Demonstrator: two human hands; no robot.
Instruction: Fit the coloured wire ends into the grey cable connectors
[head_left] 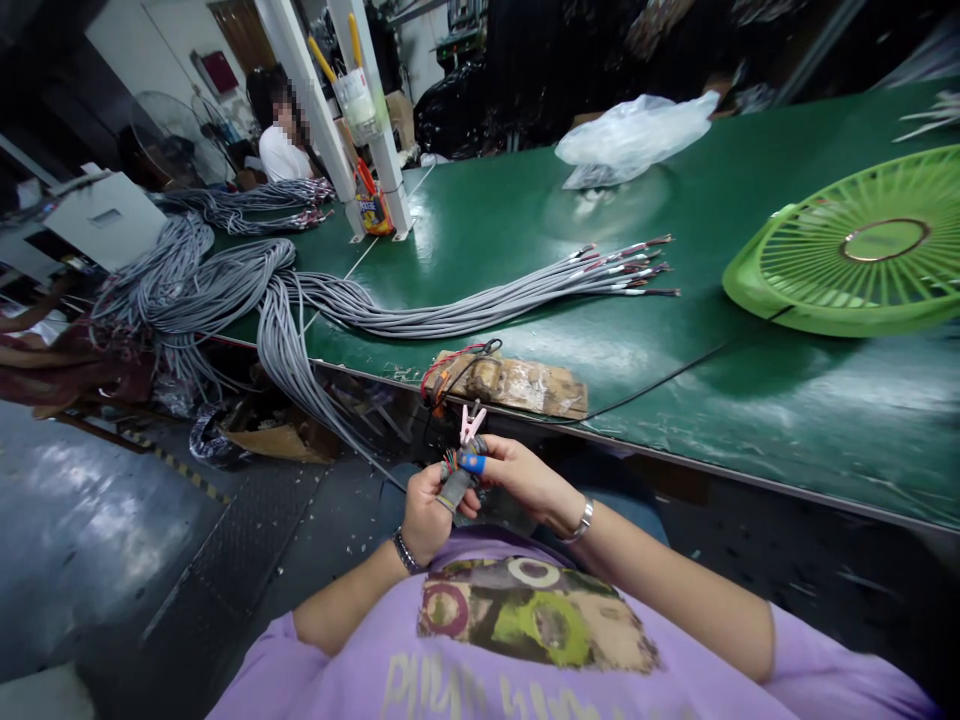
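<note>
Cable end, grey with coloured wires fanning out of it, is sitting between both hands, just below the near edge of the table and above the person's lap. The left hand is closing around the grey sheath, fingers curled tight on it. The right hand is pinching at the coloured wire tips, its forefinger wearing a blue cot; its fingers are bent in, touching the wires. A pink clip is standing up just above the wire tips, touching the bundle; which hand is gripping it cannot be told.

On the table, just beyond the hands, a taped block is lying at the edge with red and black wires looping over it. Farther back, a long bundle of grey cables is stretching across the green top and spilling over its left edge. A green fan is lying flat at right, and a clear bag is sitting at the far side. Another person is sitting well apart at upper left.
</note>
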